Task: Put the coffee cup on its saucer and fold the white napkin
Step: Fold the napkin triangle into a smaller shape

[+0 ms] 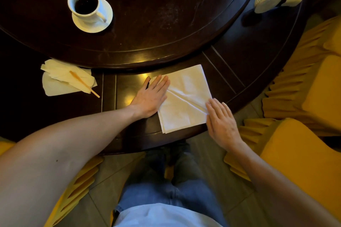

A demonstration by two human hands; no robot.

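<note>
Head view: both hands flat on the white napkin [186,97] at the surface's near edge.
Left hand [150,96] and right hand [220,119] press it, fingers spread straight; coffee cup [85,4] sits on its saucer [106,22].

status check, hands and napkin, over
Left hand and right hand both flat, pressing the napkin. Napkin partly folded. Cup already on saucer. Nothing in the way.

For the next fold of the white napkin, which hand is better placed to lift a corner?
Probably the right hand: its fingertips lie at the white napkin's near right edge, by the crease. The left hand presses flat on the left side, anchoring it.
</note>
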